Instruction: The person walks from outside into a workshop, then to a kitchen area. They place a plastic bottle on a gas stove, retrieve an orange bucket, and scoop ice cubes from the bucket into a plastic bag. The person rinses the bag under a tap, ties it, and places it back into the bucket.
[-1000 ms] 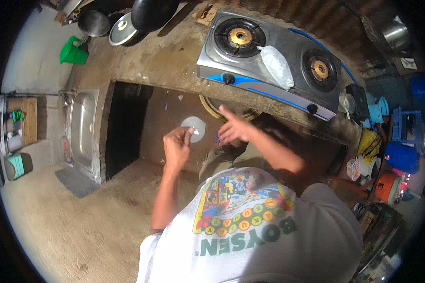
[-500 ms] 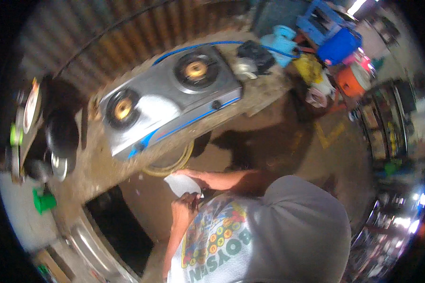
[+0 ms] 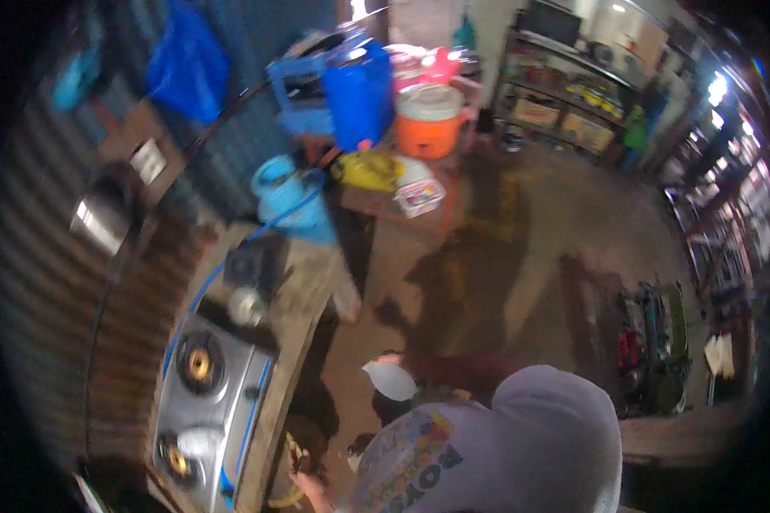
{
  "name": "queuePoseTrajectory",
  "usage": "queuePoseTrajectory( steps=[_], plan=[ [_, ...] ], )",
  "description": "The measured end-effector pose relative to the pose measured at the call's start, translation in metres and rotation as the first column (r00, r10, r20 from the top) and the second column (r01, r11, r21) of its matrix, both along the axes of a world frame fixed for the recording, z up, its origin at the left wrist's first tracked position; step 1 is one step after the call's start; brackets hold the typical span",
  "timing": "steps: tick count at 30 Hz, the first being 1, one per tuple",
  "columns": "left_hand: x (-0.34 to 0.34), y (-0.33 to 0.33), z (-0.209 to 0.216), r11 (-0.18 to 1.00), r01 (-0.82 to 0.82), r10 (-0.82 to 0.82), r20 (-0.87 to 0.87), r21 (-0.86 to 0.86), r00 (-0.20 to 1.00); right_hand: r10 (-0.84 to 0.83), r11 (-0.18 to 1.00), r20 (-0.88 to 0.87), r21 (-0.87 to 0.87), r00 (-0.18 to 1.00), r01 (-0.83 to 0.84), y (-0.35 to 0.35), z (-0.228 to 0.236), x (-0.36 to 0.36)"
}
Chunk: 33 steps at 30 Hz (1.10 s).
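My right hand point(image 3: 391, 356) grips the upper edge of a thin white sheet point(image 3: 391, 381) in front of my shirt; its material is unclear. Lower down, beside the wooden bench edge, is my left hand point(image 3: 306, 484), its fingers shadowed and bunched around something small and dark that I cannot make out. Left of it, on the bench, stands a silver two-burner gas stove point(image 3: 222, 406) with brass burner centres and a blue front stripe. A blue hose point(image 3: 198, 295) runs from behind the stove to a light-blue gas cylinder point(image 3: 293, 201).
A black bag point(image 3: 255, 261) and a small metal pot point(image 3: 246, 306) sit on the bench point(image 3: 304, 286) beyond the stove. Farther off stand a blue drum point(image 3: 358, 98), an orange cooler point(image 3: 428, 135) and a yellow bag point(image 3: 368, 171). Shelves point(image 3: 565, 94) line the far wall.
The view has swung right, so the stove now lies lower left. My hands have separated: the right keeps the white sheet, while the left has moved away toward the bench.
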<state>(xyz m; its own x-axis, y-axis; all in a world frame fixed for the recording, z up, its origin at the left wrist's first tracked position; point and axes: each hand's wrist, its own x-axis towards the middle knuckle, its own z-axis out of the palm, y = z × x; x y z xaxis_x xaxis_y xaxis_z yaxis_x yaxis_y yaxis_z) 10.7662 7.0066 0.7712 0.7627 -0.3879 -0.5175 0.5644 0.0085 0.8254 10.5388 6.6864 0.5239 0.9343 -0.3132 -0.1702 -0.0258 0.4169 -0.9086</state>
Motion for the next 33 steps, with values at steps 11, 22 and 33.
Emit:
queuePoseTrajectory(
  steps=[11, 22, 33],
  plan=[
    [-0.005, -0.299, 0.007, 0.897, 0.413, -0.442, -0.264, -0.159, 0.857, -0.71, 0.337, -0.342, 0.603, 0.616, 0.723, -0.137, 0.042, -0.264],
    [0.047, -0.686, 0.142, 0.511, 0.783, -0.611, 0.491, -0.355, 0.621, -0.94, -0.152, -0.334, 0.208, -0.076, 0.966, -0.179, 0.101, -0.355],
    [0.126, -1.024, 0.332, 0.714, 0.478, -0.227, 0.815, 0.512, -0.533, -0.852, -0.414, -0.433, 0.217, -0.293, 0.884, -0.223, 0.1, -0.431]
  ],
)
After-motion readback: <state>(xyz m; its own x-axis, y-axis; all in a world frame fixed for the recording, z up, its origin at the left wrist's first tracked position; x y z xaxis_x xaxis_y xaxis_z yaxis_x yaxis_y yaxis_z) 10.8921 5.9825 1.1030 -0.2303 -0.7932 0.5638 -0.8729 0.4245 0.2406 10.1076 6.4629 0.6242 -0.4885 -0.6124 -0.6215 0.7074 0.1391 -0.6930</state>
